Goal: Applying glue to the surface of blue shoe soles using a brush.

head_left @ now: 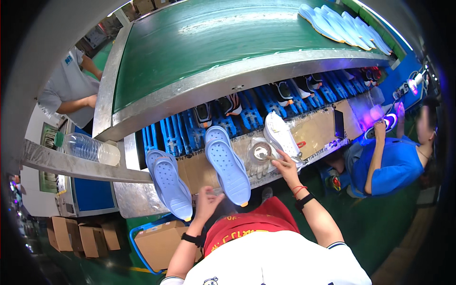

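Note:
My right hand grips a thin-handled brush, its tip at a round glue pot on the bench. Just beyond that hand lies a white shoe. My left hand holds nothing, its fingers loosely apart, between two stacks of light blue shoe soles. The right-hand soles lie with their dotted insides up and orange tips toward me. More soles overlap to the left of my left hand, jutting past the bench edge.
Behind the bench runs a row of blue racks carrying dark shoes. Above it, a green conveyor bears more blue soles. A plastic bottle lies at left. One co-worker sits at right; another stands at left. Cardboard box below.

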